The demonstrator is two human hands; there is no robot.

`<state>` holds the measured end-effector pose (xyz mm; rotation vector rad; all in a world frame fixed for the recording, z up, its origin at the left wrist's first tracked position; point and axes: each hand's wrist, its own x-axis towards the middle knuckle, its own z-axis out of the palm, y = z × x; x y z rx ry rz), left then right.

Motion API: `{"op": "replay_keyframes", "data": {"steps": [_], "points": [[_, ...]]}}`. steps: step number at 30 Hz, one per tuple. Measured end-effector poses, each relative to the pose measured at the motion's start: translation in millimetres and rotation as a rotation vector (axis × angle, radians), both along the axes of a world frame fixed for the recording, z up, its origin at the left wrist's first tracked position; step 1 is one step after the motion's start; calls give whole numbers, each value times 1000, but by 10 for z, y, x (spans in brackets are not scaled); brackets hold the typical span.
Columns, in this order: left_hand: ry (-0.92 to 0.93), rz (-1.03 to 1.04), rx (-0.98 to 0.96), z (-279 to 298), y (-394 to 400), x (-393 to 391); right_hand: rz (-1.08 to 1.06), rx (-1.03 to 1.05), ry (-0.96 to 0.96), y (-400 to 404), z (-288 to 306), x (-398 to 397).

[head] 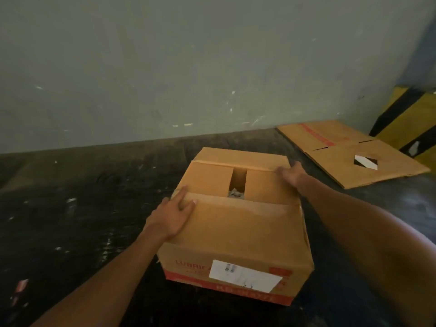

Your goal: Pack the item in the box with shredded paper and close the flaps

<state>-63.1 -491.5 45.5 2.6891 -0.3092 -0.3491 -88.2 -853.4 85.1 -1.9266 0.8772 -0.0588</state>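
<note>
A corrugated cardboard box (236,223) sits on a dark floor (82,197), its flaps nearly shut over shredded paper (234,193). The left hand (171,218) lies flat, fingers (182,197) spread, on the near flap; the right hand (291,174) curls over the far right corner. The board looks stiff yet creasable, best pressed near flap edges.

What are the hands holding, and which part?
The cardboard box. The left hand presses flat on its near flap's left end; the right hand touches the far flap's right end. Neither grips.

Tan box (238,223), red-banded base, white label (244,275); yellow-black striped pillar (410,119)
</note>
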Motion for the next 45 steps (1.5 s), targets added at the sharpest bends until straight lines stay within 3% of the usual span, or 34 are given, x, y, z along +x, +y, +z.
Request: {"op": "replay_keyframes", "data": {"steps": [9, 15, 19, 22, 27, 31, 41, 45], "points": [[-51, 9, 16, -30, 11, -14, -231, 204, -303, -31, 47, 178], [-36, 36, 28, -11, -6, -31, -301, 255, -671, 158, 288, -85], [-32, 50, -14, 0, -4, -48, -161, 66, -730, 436, 300, -505], [-38, 73, -84, 23, 0, -86, -20, -136, -627, 570, 135, -842], [-47, 81, -178, 52, 29, -139, 288, -458, -189, 753, -170, -1192], [-78, 7, -76, 104, 47, -181, 441, -651, 143, 925, -273, -1284], [45, -62, 21, 287, 75, -225, 390, -694, 317, 1242, -115, -1358], [-151, -180, 77, 391, 140, -292, 323, -756, 166, 1390, -65, -1449]]}}
